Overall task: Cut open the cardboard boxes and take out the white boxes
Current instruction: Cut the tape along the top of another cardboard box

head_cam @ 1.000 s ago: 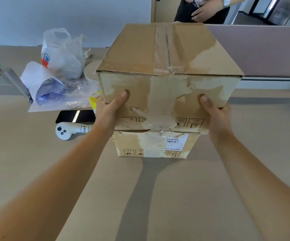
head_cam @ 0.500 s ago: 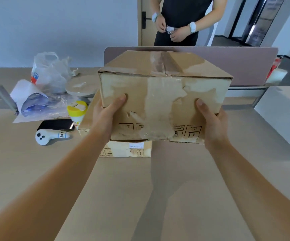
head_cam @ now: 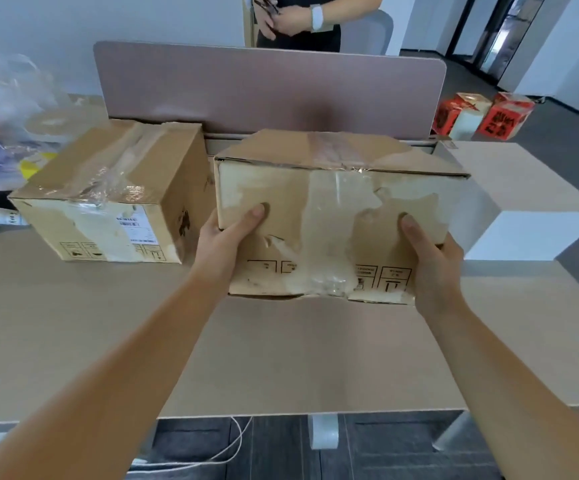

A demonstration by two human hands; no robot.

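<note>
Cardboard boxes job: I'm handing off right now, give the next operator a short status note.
Left hand and right hand grip the two ends of the held cardboard box, near the desk, right of the second cardboard box resting there.
Done: boxes sit apart.
Left: both are taped shut; set this one down, cut both, take out the white boxes. No cutter visible.
</note>
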